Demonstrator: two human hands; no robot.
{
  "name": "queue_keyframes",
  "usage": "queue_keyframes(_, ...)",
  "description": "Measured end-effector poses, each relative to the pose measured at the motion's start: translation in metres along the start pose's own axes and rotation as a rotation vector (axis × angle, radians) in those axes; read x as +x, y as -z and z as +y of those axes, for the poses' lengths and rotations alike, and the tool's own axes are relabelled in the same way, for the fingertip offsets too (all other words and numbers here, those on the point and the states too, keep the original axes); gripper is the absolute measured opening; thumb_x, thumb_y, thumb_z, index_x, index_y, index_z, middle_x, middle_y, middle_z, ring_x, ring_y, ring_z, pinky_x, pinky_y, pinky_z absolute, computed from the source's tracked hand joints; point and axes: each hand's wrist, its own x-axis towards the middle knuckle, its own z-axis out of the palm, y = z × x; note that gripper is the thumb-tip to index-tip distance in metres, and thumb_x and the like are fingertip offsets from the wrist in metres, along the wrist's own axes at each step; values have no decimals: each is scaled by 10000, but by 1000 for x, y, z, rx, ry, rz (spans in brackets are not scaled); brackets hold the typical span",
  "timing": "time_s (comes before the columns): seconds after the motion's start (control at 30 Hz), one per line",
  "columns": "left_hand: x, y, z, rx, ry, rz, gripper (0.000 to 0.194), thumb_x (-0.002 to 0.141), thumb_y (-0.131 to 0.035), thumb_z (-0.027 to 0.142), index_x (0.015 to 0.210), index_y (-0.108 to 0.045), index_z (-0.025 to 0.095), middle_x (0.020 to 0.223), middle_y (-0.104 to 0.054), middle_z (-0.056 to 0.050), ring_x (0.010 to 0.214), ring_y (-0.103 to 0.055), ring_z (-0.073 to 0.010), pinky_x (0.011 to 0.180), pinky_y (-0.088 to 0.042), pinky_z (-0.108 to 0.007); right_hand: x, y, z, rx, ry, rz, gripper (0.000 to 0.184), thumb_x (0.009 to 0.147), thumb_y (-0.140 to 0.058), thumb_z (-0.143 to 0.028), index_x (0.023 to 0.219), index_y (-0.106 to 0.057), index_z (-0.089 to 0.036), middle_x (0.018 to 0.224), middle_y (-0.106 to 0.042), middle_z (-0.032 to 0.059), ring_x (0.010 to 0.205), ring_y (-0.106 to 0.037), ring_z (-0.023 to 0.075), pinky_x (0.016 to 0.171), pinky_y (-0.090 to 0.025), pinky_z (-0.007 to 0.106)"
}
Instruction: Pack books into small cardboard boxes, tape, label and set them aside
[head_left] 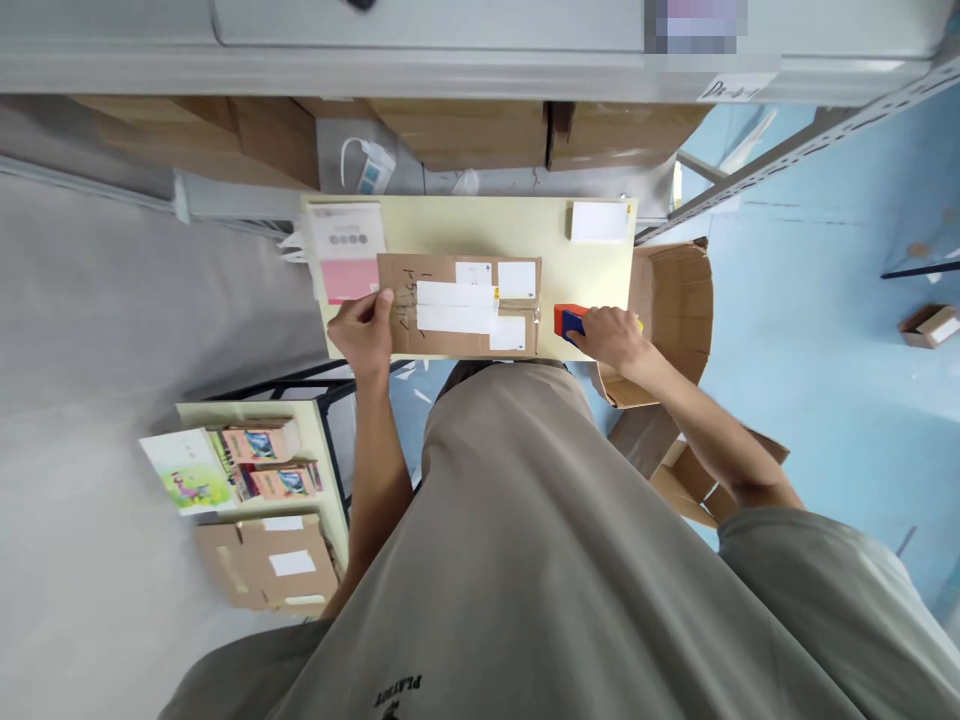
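Observation:
A flat cardboard box (442, 343) lies on the pale yellow table near its front edge. White labels and dark handwriting show on its upper face. My left hand (365, 332) is closed at the box's left edge, thumb against the cardboard. To the right of the box and apart from it, my right hand (611, 335) is wrapped round a red-and-blue tape dispenser (570, 322). A bit of yellow shows beyond the fingers, and the rest of the tool is hidden by the hand.
On the table (465, 225) are a pink-and-white printed sheet (349, 255) and a white label stack (600, 222). Shelving with large cartons (480, 135) stands behind. An open carton (679, 310) is at the right; books (262, 445) lie on a side table at lower left.

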Motion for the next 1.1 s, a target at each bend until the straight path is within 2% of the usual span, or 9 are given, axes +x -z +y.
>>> queue_keyframes(0.13, 3, 10, 2, -38, 14, -48, 395, 1063, -764, 467, 1336, -826, 187, 1087, -849, -97, 994, -798, -246, 961, -661, -371, -15, 3, 6, 33, -136, 32, 561, 1195, -500, -571, 1360, -809, -132, 1227, -870, 278, 1150, -828, 404, 847, -547, 412)
queue_keyframes(0.23, 4, 16, 20, -83, -113, -8, 427, 1093, -744, 470, 1425, -785, 203, 1368, -814, -167, 1150, -811, -276, 1054, -671, -425, -28, 21, 9, 92, -172, 131, 612, 1186, -469, -624, 1323, -785, -119, 1213, -866, 294, 1130, -825, 434, 830, -551, 432)
queue_keyframes(0.37, -6, 17, 78, -238, -443, -148, 450, 1188, -651, 553, 1535, -746, 282, 1371, -822, -124, 1280, -811, -278, 1148, -665, -440, -43, 66, -5, 172, -197, 385, 629, 1157, -479, -662, 1309, -749, -114, 1178, -848, 302, 1091, -811, 462, 858, -565, 473)
queue_keyframes(0.5, -16, 13, 151, -307, -849, -324, 522, 1255, -515, 585, 1684, -667, 329, 1463, -813, -130, 1406, -775, -290, 1240, -648, -498, -55, 121, -42, 269, -112, 569, 643, 1109, -541, -690, 1381, -681, -124, 1134, -833, 273, 1060, -778, 463, 903, -579, 501)
queue_keyframes(0.63, 6, 4, 206, -337, -1052, -237, 554, 1284, -402, 554, 1770, -585, 364, 1751, -629, -134, 1678, -605, -319, 1391, -542, -566, -48, 168, -78, 217, 12, 724, 683, 1139, -501, -659, 1511, -580, -92, 1216, -804, 297, 1166, -760, 508, 1004, -589, 575)
queue_keyframes(0.73, 43, -11, 229, -425, -1101, -129, 546, 1292, -344, 494, 1758, -570, 321, 1838, -544, -128, 1762, -511, -317, 1471, -442, -558, -17, 196, -89, 135, 104, 875, 686, 1202, -401, -633, 1572, -545, -73, 1362, -775, 318, 1313, -738, 531, 1125, -571, 664)
queue_keyframes(0.9, 86, -33, 237, -501, -1072, -213, 547, 1264, -439, 478, 1764, -544, 282, 1816, -596, -149, 1715, -576, -318, 1433, -502, -513, 74, 227, -79, 125, 299, 1094, 660, 1245, -360, -548, 1568, -582, -17, 1452, -748, 314, 1481, -676, 537, 1300, -414, 854)
queue_keyframes(1.0, 82, -32, 225, -512, -1025, -323, 566, 1246, -497, 428, 1794, -531, 291, 1812, -615, -137, 1706, -590, -323, 1459, -469, -535, 119, 236, -70, 144, 278, 1053, 645, 1221, -448, -527, 1580, -599, -12, 1517, -730, 321, 1567, -615, 527, 1376, -306, 884)
queue_keyframes(1.1, 72, -22, 192, -490, -956, -373, 596, 1232, -535, 429, 1812, -522, 293, 1818, -617, -136, 1702, -596, -329, 1464, -460, -542, 135, 235, -62, 153, 274, 1040, 686, 1217, -449, -519, 1656, -559, -4, 1622, -665, 338, 1650, -539, 528, 1405, -230, 907)
